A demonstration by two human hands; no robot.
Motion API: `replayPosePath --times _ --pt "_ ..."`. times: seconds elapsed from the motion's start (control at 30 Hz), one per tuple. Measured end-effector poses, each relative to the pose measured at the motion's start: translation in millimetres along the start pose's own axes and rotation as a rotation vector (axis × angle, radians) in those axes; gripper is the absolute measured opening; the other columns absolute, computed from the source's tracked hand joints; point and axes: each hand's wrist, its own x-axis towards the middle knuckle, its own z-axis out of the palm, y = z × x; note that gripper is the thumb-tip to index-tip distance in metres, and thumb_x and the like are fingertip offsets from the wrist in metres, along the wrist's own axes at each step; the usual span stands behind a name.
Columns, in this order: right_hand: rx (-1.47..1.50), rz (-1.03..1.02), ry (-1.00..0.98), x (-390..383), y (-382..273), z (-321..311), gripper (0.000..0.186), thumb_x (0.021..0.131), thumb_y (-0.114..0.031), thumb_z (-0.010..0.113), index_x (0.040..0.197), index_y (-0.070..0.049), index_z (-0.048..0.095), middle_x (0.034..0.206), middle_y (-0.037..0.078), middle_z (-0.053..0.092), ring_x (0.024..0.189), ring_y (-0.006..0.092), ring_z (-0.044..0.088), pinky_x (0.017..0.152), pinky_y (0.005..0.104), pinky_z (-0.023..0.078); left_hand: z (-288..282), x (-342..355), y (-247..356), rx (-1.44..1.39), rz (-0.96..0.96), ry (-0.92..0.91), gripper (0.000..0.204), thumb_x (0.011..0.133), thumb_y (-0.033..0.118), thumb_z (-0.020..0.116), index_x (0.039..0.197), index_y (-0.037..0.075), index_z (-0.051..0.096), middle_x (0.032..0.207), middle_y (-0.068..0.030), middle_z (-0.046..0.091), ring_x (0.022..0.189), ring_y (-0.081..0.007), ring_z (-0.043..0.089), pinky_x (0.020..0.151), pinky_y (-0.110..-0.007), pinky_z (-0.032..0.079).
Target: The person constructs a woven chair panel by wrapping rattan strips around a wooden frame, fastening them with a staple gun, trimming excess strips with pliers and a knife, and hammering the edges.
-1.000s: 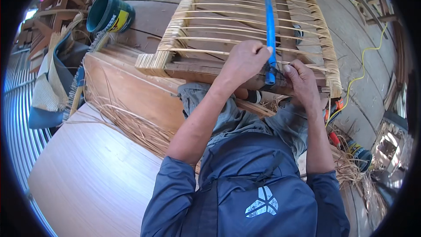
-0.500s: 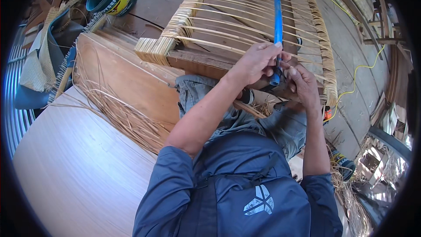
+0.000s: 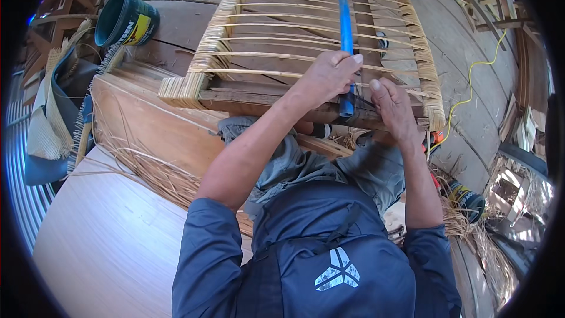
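A long blue pipe (image 3: 345, 20) runs lengthwise over a wooden frame strung with cane strands (image 3: 268, 56). My left hand (image 3: 326, 79) is closed around the pipe close to its near end, thumb pointing outward; its inner fingers are partly hidden. Just right of the pipe, my right hand (image 3: 393, 109) is closed in a pinch on a thin dark strip (image 3: 366, 103), which stretches across to the pipe by the frame's near wooden rail (image 3: 259, 99). Whether the strip is wound around the pipe I cannot tell. Wrapped cane covers the frame's side rails (image 3: 426, 70).
Left of the frame stands a wooden panel or box (image 3: 147, 121) with loose cane strips (image 3: 159, 174), beside a pale board (image 3: 112, 224). A dark green bucket (image 3: 126, 20) sits at far left, another tub (image 3: 468, 203) at lower right. A yellow cord (image 3: 471, 91) trails along the floor.
The view has shifted, so the frame and pipe sit further left and slightly lower. My right hand has drawn slightly away from my left, with the dark strip showing between them.
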Motion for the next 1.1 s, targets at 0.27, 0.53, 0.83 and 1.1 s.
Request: replayPosePath --times 0.27,0.53,0.83,1.1 --pt "-0.145 -0.034 0.022 4.7 2.0 9.1 0.043 0.094 -0.037 0.049 0.078 0.003 0.048 0.061 0.012 0.036 0.059 0.0187 0.035 0.058 0.0351 0.038 -16.2 -4.2 -12.0 -0.030 -0.028 0.089 0.029 0.089 0.033 0.058 0.074 0.011 0.049 0.061 0.0046 0.039 0.051 -0.0040 0.036 0.042 -0.017 0.026" --pt "0.341 0.295 0.033 18.6 -8.1 -27.6 0.039 0.093 -0.036 0.049 0.067 -0.008 0.047 0.056 0.000 0.046 0.046 0.0069 0.043 0.041 0.0236 0.029 -9.1 -5.4 -6.6 0.638 0.148 0.080 0.030 0.086 0.032 0.062 0.091 0.003 0.055 0.068 0.0007 0.048 0.060 -0.0072 0.045 0.052 -0.022 0.041" --pt "0.279 -0.094 0.120 29.8 -41.3 -43.4 0.036 0.092 -0.034 0.051 0.089 0.000 0.064 0.077 0.002 0.062 0.062 0.0085 0.047 0.061 0.0218 0.041 17.5 -8.1 15.1 1.164 0.174 -0.061 0.029 0.082 0.030 0.059 0.085 0.002 0.061 0.064 -0.0166 0.057 0.063 -0.0318 0.059 0.061 -0.040 0.045" --pt "0.417 0.084 0.092 2.4 -8.0 1.0 0.022 0.087 -0.013 0.053 0.106 -0.004 0.058 0.081 0.002 0.061 0.062 0.0086 0.054 0.055 0.0241 0.043 4.5 2.7 3.2 0.502 0.045 0.146 0.035 0.090 0.035 0.052 0.079 0.003 0.060 0.066 0.0015 0.047 0.060 -0.0097 0.043 0.054 -0.025 0.036"
